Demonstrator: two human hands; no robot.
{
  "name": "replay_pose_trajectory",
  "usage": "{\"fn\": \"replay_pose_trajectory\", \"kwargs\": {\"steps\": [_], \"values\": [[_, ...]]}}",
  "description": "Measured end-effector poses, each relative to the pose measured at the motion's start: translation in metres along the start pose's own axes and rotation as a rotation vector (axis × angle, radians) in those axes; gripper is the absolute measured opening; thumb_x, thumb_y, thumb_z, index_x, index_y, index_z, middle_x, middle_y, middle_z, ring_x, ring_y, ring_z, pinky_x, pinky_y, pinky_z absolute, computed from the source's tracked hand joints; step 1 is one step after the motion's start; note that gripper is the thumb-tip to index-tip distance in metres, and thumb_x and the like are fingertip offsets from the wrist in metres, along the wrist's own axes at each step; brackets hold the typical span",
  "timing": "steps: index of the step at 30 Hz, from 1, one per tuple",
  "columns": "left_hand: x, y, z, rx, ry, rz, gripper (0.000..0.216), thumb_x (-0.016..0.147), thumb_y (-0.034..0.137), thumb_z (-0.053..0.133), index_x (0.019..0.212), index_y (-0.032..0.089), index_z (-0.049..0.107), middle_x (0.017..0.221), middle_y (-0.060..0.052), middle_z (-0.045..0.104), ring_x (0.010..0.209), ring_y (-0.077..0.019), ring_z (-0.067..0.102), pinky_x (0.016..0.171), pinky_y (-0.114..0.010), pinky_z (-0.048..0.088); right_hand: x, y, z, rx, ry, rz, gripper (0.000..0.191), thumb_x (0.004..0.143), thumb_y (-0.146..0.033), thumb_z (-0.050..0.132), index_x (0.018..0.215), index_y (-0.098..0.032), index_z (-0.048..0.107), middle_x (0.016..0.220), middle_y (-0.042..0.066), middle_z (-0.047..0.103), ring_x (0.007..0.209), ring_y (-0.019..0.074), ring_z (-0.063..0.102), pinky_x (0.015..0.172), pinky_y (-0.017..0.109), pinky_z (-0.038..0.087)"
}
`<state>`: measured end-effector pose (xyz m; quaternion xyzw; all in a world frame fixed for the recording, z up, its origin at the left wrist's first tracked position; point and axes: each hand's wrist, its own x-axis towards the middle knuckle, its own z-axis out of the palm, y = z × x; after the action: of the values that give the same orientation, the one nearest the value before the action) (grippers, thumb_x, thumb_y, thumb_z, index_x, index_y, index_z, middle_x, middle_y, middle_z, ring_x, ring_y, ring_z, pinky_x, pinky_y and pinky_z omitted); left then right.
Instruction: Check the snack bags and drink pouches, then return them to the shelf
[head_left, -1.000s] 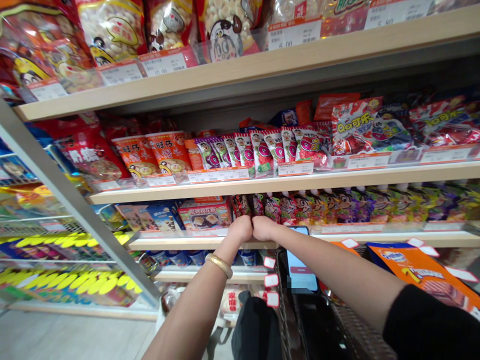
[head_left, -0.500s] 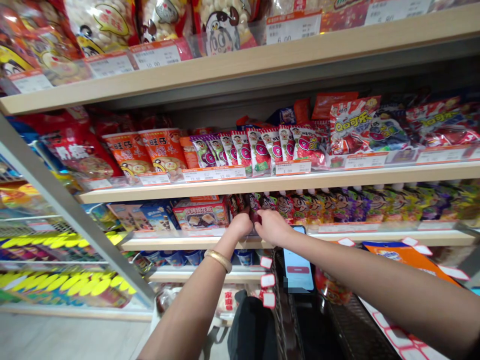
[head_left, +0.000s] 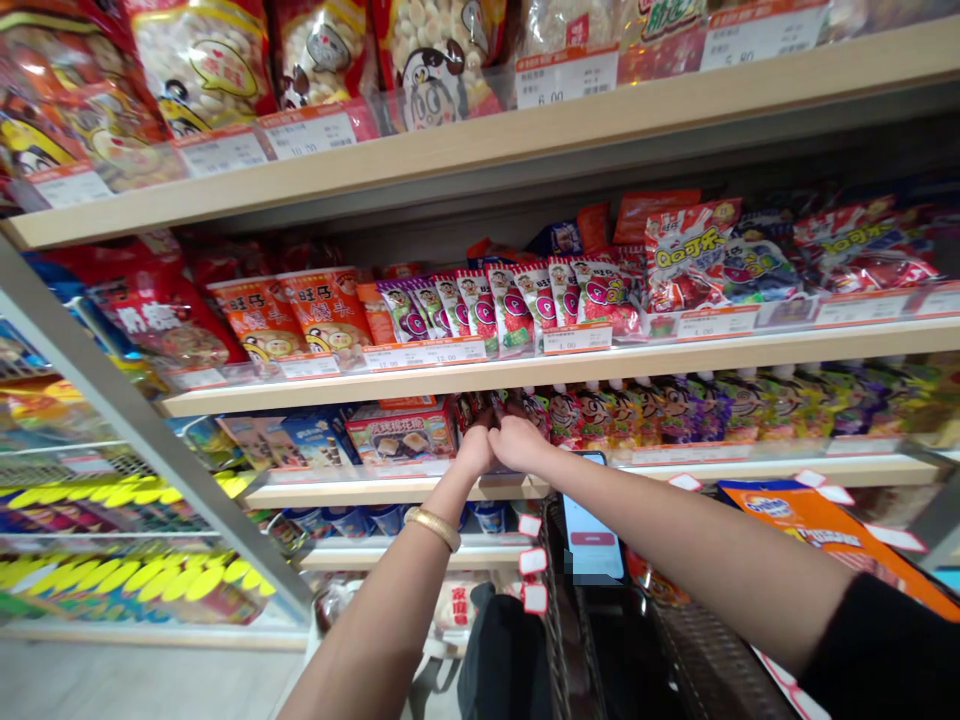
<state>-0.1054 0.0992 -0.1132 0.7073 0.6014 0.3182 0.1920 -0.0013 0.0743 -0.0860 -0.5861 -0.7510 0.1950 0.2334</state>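
Observation:
My left hand (head_left: 475, 452), with a gold bangle (head_left: 433, 527) on its wrist, reaches to the lower shelf. It is curled against dark red packets (head_left: 471, 408). Close beside it, almost touching, my right hand (head_left: 519, 441) is closed at the left end of a row of spouted drink pouches (head_left: 598, 415). The fingertips of both hands are hidden, and what they grip cannot be made out. Left of my hands stands a red snack box (head_left: 403, 434). Below my right forearm a phone (head_left: 592, 525) with a lit screen rests on a dark woven basket (head_left: 556, 600).
Above my hands runs a shelf edge (head_left: 420, 385) with small candy bags (head_left: 514, 305) behind price labels. Cups (head_left: 349, 522) line a lower shelf. A grey upright post (head_left: 127, 400) stands at left. An orange package (head_left: 817, 530) lies at right.
My right hand has moved left, closer to my left hand, and looks more tightly closed. The view has shifted slightly; a black sleeve now shows at lower right.

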Motion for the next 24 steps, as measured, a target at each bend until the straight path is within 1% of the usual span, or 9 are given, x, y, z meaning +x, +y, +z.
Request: {"fn": "replay_pose_trajectory", "kwargs": {"steps": [3,7,10,13,15,17,21,23,24], "values": [[-0.006,-0.004,0.000,-0.114,0.066,0.024,0.044,0.075,0.003,0.056,0.118,0.011,0.062,0.110,-0.013,0.074,0.103,-0.0254,0.068,0.095,-0.034,0.050,-0.004,0.000,0.004,0.032,0.008,-0.035,0.042,0.092,-0.020,0.045,0.127,-0.004,0.060,0.146,0.024,0.048,0.129,0.0300,0.054,0.107,0.037,0.041],[-0.021,-0.010,0.005,-0.273,0.182,0.021,0.039,0.073,0.007,0.056,0.112,0.010,0.061,0.095,-0.013,0.075,0.092,-0.0269,0.070,0.090,-0.042,0.053,-0.025,0.004,0.008,0.082,0.023,-0.149,0.042,0.095,-0.022,0.042,0.130,-0.005,0.057,0.149,0.022,0.045,0.137,0.0275,0.046,0.113,0.039,0.036],[-0.040,-0.012,0.009,-0.392,0.248,0.045,0.038,0.075,0.013,0.055,0.113,0.012,0.058,0.101,-0.012,0.073,0.095,-0.0245,0.070,0.089,-0.039,0.055,-0.047,0.006,0.008,0.120,0.032,-0.261,0.047,0.095,-0.022,0.042,0.139,-0.008,0.049,0.153,0.018,0.040,0.139,0.0257,0.042,0.115,0.039,0.035],[-0.063,-0.009,0.009,-0.554,0.340,0.064,0.042,0.080,0.020,0.053,0.122,0.015,0.053,0.109,-0.010,0.070,0.098,-0.0216,0.069,0.090,-0.036,0.055,-0.073,0.009,0.001,0.147,0.059,-0.439,0.052,0.093,-0.022,0.044,0.142,-0.006,0.045,0.155,0.018,0.038,0.141,0.0274,0.040,0.116,0.043,0.035],[-0.080,-0.005,0.006,-0.619,0.387,0.064,0.040,0.081,0.025,0.056,0.120,0.017,0.054,0.107,-0.010,0.069,0.096,-0.0212,0.069,0.089,-0.037,0.054,-0.093,0.012,-0.007,0.140,0.076,-0.546,0.053,0.091,-0.021,0.047,0.142,-0.008,0.046,0.155,0.017,0.038,0.139,0.0287,0.043,0.115,0.046,0.038],[-0.096,0.002,0.002,-0.596,0.406,0.092,0.037,0.082,0.029,0.058,0.117,0.017,0.056,0.106,-0.009,0.067,0.096,-0.0215,0.067,0.089,-0.038,0.054,-0.114,0.018,-0.019,0.146,0.100,-0.617,0.053,0.089,-0.020,0.049,0.141,-0.012,0.047,0.154,0.014,0.041,0.138,0.0271,0.045,0.114,0.045,0.040],[-0.121,0.029,-0.005,-0.515,0.494,0.198,0.049,0.076,0.037,0.071,0.120,0.020,0.058,0.120,-0.011,0.058,0.111,-0.0244,0.060,0.097,-0.040,0.049,-0.155,0.037,-0.050,0.201,0.217,-0.666,0.047,0.092,-0.024,0.051,0.139,-0.016,0.052,0.146,0.014,0.051,0.135,0.0248,0.049,0.111,0.042,0.043],[-0.129,0.050,-0.007,-0.601,0.426,0.226,0.059,0.071,0.039,0.077,0.124,0.022,0.057,0.128,-0.011,0.056,0.120,-0.0261,0.056,0.102,-0.040,0.046,-0.170,0.048,-0.069,0.255,0.305,-0.660,0.043,0.093,-0.027,0.052,0.136,-0.021,0.055,0.140,0.013,0.057,0.131,0.0244,0.052,0.108,0.042,0.045],[-0.133,0.062,-0.007,-0.688,0.335,0.227,0.062,0.070,0.040,0.078,0.125,0.022,0.056,0.130,-0.011,0.057,0.122,-0.0265,0.055,0.103,-0.040,0.045,-0.175,0.052,-0.079,0.287,0.335,-0.659,0.042,0.093,-0.027,0.053,0.135,-0.023,0.056,0.138,0.011,0.059,0.129,0.0238,0.054,0.108,0.041,0.045]]}}
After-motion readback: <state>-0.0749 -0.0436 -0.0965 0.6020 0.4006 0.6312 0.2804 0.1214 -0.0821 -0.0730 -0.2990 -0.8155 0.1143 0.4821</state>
